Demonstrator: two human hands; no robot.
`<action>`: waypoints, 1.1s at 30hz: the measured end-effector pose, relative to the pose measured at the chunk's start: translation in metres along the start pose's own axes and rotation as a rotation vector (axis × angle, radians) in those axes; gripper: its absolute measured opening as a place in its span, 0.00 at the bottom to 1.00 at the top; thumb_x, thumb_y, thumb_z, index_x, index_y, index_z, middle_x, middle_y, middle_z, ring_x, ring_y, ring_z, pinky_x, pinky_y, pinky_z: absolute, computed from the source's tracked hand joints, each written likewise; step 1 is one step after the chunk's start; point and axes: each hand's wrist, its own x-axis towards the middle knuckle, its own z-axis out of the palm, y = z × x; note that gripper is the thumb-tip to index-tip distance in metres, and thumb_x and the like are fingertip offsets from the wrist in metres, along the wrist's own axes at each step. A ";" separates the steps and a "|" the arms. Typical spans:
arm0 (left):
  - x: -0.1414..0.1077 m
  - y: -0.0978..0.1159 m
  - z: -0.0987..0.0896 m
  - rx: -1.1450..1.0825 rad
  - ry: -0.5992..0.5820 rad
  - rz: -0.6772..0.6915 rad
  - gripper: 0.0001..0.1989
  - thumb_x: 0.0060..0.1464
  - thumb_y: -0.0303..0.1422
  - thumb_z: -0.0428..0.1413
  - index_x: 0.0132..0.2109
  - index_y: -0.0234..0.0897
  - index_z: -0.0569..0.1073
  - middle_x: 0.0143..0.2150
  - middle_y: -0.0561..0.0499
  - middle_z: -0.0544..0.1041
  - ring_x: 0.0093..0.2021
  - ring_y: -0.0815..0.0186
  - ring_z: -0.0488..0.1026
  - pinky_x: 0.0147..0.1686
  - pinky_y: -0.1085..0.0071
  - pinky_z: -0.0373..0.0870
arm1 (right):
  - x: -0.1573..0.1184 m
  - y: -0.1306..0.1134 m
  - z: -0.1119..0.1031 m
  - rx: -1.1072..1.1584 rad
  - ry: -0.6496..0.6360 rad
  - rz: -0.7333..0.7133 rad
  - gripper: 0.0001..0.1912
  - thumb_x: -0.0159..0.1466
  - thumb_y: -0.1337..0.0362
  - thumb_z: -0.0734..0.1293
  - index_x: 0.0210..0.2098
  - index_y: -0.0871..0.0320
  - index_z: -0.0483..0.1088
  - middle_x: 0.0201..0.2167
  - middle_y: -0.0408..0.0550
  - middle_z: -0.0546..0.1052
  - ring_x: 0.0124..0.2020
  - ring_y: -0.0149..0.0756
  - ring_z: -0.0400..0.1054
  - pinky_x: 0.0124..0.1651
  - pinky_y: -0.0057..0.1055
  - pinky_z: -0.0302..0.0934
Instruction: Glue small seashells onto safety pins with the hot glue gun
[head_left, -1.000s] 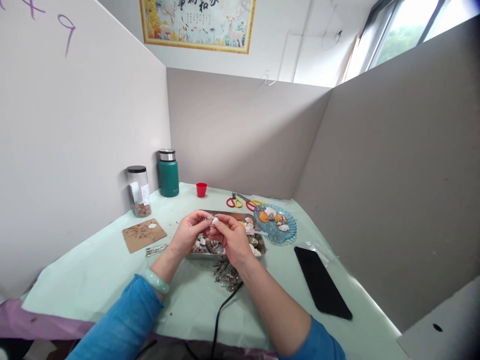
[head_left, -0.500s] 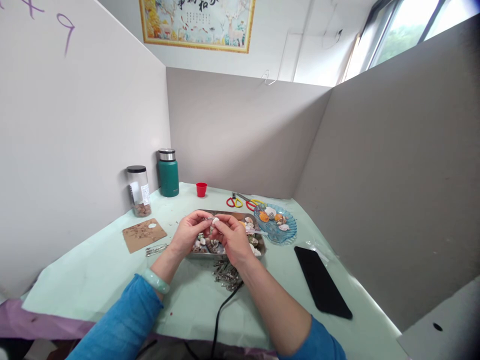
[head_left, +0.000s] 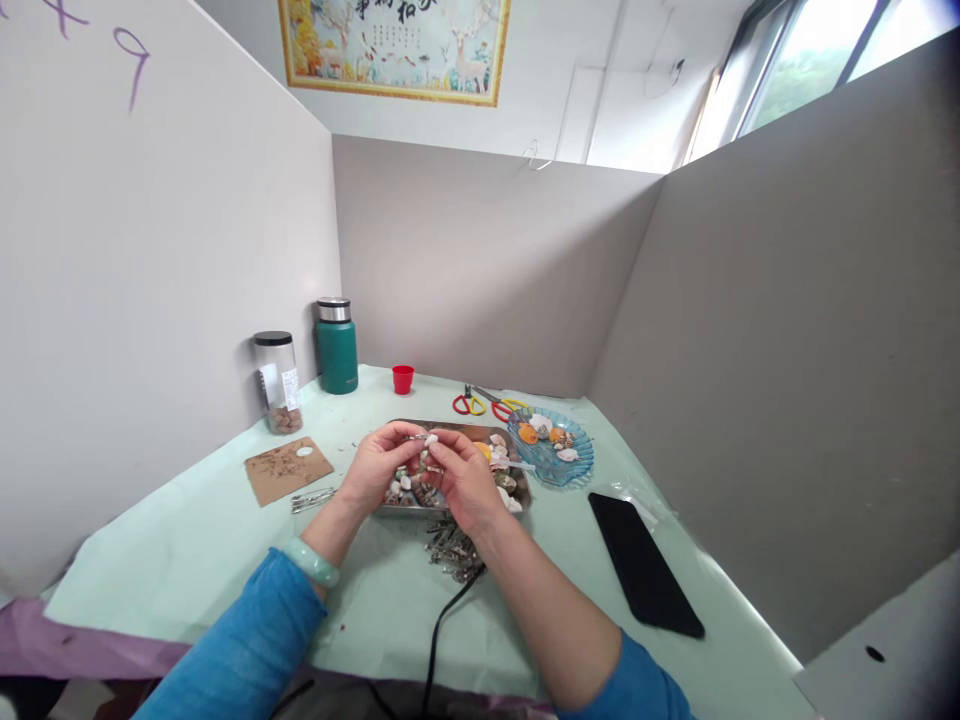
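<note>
Over a metal tray of shells, my two hands meet fingertip to fingertip. My left hand is closed in a pinch on a small metal clip. Between the fingers of my right hand is a small white shell, which touches or nearly touches the clip. Part of the tray is hidden behind the hands. A pile of metal clips lies just in front of the tray, and a few more clips lie to its left.
A blue glass plate with shells stands right of the tray, scissors behind. At the left are a brown card, a jar and a green bottle. A red cup stands at the back, a black phone at the right.
The white shell has turned slightly between the fingertips. Both hands have stayed almost where they were.
</note>
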 end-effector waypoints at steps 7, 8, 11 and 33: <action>0.000 -0.001 0.000 0.027 0.001 -0.021 0.11 0.42 0.34 0.63 0.35 0.33 0.75 0.24 0.52 0.74 0.20 0.74 0.65 0.21 0.77 0.63 | 0.002 0.003 -0.001 0.000 0.014 -0.023 0.14 0.48 0.63 0.73 0.33 0.59 0.70 0.25 0.39 0.71 0.24 0.26 0.64 0.25 0.24 0.65; 0.001 -0.002 0.000 0.030 -0.002 -0.022 0.11 0.43 0.34 0.63 0.35 0.33 0.75 0.23 0.53 0.74 0.20 0.73 0.65 0.21 0.77 0.63 | 0.002 0.002 -0.001 -0.009 0.019 -0.034 0.14 0.48 0.63 0.73 0.33 0.59 0.70 0.25 0.39 0.71 0.24 0.25 0.64 0.25 0.23 0.65; 0.001 -0.002 0.000 0.037 -0.008 -0.016 0.12 0.43 0.34 0.63 0.36 0.34 0.75 0.23 0.53 0.73 0.20 0.74 0.65 0.21 0.77 0.63 | 0.003 0.000 -0.001 -0.073 0.036 -0.089 0.13 0.49 0.62 0.72 0.32 0.58 0.70 0.25 0.39 0.70 0.24 0.26 0.63 0.24 0.23 0.64; 0.004 -0.006 -0.003 0.057 0.049 -0.088 0.13 0.44 0.37 0.62 0.36 0.32 0.76 0.14 0.57 0.67 0.15 0.77 0.59 0.15 0.81 0.51 | 0.010 0.009 -0.012 -0.424 0.004 -0.290 0.11 0.56 0.59 0.67 0.35 0.57 0.67 0.26 0.40 0.69 0.25 0.29 0.64 0.25 0.26 0.66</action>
